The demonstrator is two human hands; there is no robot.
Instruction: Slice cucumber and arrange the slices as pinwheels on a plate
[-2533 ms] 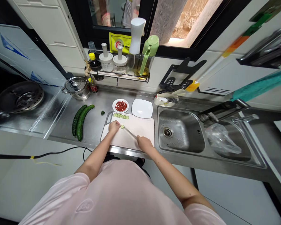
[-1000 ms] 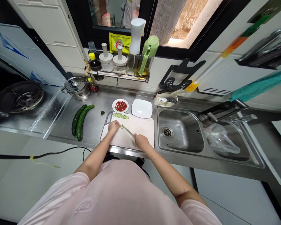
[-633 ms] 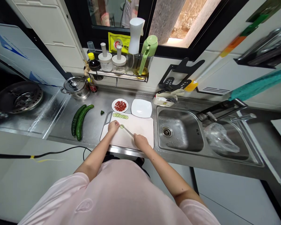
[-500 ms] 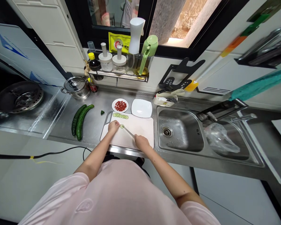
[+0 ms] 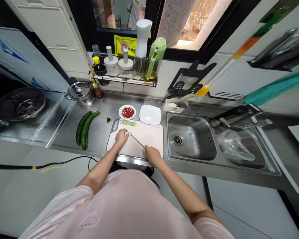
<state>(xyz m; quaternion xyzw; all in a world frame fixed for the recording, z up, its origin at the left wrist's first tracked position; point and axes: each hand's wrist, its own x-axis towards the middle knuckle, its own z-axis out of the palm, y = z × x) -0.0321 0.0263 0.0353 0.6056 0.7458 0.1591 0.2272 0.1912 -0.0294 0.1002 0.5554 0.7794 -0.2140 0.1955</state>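
Observation:
My right hand (image 5: 153, 155) is closed around the handle of a knife (image 5: 138, 142), whose blade slants up and left over the white cutting board (image 5: 151, 134). A pale green cucumber slice (image 5: 130, 134) is at the blade's tip; whether it rests on the blade or the board, I cannot tell. Just left of it is my left hand (image 5: 121, 136), thumb and fingers slightly apart, with nothing visible between them. Several cucumber slices (image 5: 128, 123) lie overlapping in a row along the board's far edge.
Behind the board stand a plate of chopped red pieces (image 5: 127, 112) and a white square plate (image 5: 150, 115). Two whole cucumbers (image 5: 86, 130) and a dark green cut end (image 5: 108, 119) lie left. A lidded pot (image 5: 81, 94) stands behind them; a sink (image 5: 191, 137) is right.
The fingers of my left hand have parted from a closer pinch beside the slice. My right hand and the knife have shifted slightly right and down.

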